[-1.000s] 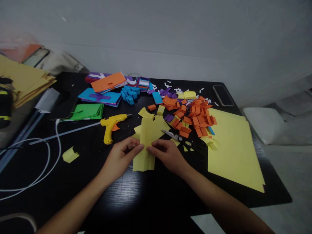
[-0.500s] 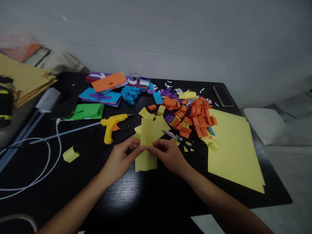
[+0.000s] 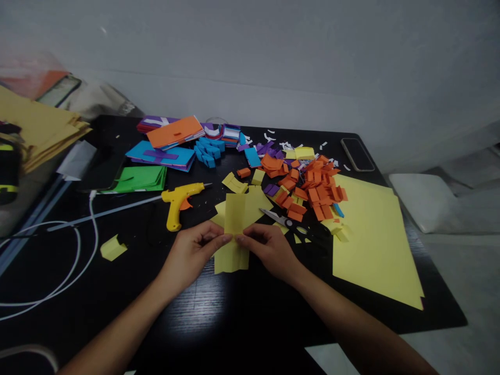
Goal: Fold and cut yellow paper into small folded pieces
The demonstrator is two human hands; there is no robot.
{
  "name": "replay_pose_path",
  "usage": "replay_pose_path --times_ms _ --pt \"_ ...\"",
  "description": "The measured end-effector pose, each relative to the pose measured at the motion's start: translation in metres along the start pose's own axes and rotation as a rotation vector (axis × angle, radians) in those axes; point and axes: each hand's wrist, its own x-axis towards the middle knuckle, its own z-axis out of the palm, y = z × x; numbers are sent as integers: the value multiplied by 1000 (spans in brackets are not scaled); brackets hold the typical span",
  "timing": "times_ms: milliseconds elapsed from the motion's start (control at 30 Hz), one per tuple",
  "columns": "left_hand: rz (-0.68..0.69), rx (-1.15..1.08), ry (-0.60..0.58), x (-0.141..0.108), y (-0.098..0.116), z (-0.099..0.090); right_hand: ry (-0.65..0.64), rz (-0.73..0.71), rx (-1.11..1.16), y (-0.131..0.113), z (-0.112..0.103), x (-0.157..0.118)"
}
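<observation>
Between my hands is a creased strip of yellow paper (image 3: 235,213), its upper part raised and its lower part hanging toward me. My left hand (image 3: 199,245) pinches its left edge at mid-height between thumb and fingers. On the opposite edge my right hand (image 3: 269,247) pinches at the same height, the thumbs nearly meeting at the middle crease. Behind the strip lie flat yellow paper pieces (image 3: 258,205). Scissors (image 3: 279,216) with dark handles rest just beyond my right hand, and a yellow glue gun (image 3: 177,200) lies beyond my left.
Orange folded paper pieces (image 3: 322,187) heap at the right, beside large yellow sheets (image 3: 371,250) and a phone (image 3: 357,154). Green folded paper (image 3: 142,178), blue folded paper (image 3: 167,155) and an orange packet (image 3: 175,132) sit at back left. A white cable (image 3: 96,239) loops leftward.
The upper part of the yellow strip has tipped slightly lower, and its bottom edge has shifted a little left. Both hands keep their pinch in nearly the same place.
</observation>
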Motion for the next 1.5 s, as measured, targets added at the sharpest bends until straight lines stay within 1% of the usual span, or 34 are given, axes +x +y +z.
replay_pose_path --times_ms 200,500,633,700,800,933,1100,1167,1233,1367,1500 --pt "0 -24 -23 0 0 2 43 0 55 4 3 0" --pt "0 3 -28 -2 -2 2 56 -37 -88 3 2 -1" --pt "1 -37 -22 -2 -1 3 40 -46 -80 3 4 -2" --pt "-12 -54 -49 -1 0 4 24 -45 -53 3 4 -1" --pt "-20 -22 -97 -1 -1 4 2 -33 -44 4 4 -1" --pt "-3 22 -45 0 -3 4 -27 -11 -55 3 2 -1" --pt "-22 -11 16 1 1 3 -33 -19 -78 1 -1 0" --pt "-36 -18 23 1 3 3 -34 -18 -78 1 -1 1" --pt "-53 -45 -4 2 4 3 -32 -15 -73 2 0 1" --pt "-98 -148 -97 1 3 2 -35 -17 -68 2 0 0" --pt "-120 -193 -103 0 1 2 -43 -22 -70 1 0 0"
